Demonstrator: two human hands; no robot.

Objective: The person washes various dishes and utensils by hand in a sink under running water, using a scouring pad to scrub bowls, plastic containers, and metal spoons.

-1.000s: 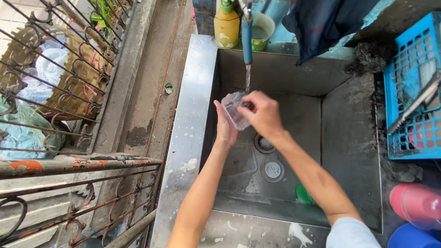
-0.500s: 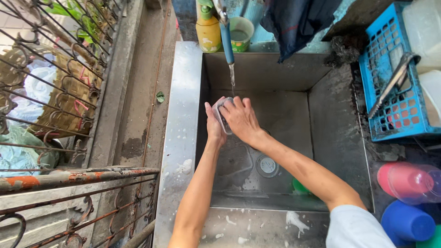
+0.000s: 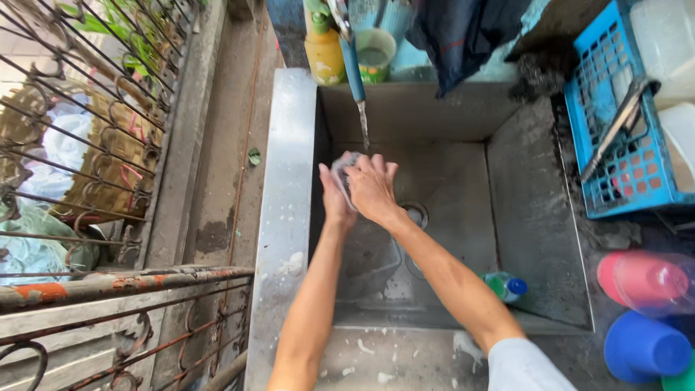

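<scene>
Rinsing in hand: a small clear container [image 3: 344, 174] is held over the sink [image 3: 449, 116], just under the thin stream from the blue tap [image 3: 354, 69]. Left hand [image 3: 334, 199] cups the container from behind, fingers closed about it; right hand [image 3: 371, 187] lies over its front, fingers pressed flat on it, so both hands are clamped on the one item. Judged step: washing or rubbing under running water, mid-course. Judged next call: turning the container so water reaches the covered faces, keeping a firm hold since wet plastic is likely slick. Nearby: a green-and-blue item [image 3: 505, 286] on the sink floor by the right forearm; drain [image 3: 416, 214] partly behind the right wrist; yellow bottle [image 3: 323, 47] and green cup [image 3: 376, 54] on the back ledge; blue crate [image 3: 626, 137] to the right; pink cup [image 3: 637, 281] and blue cup [image 3: 644, 351] lower right. Hard to make out: the container's shape, mostly covered by the hands and blurred; whether anything is inside it; the tap head, cut off at the top edge.
</scene>
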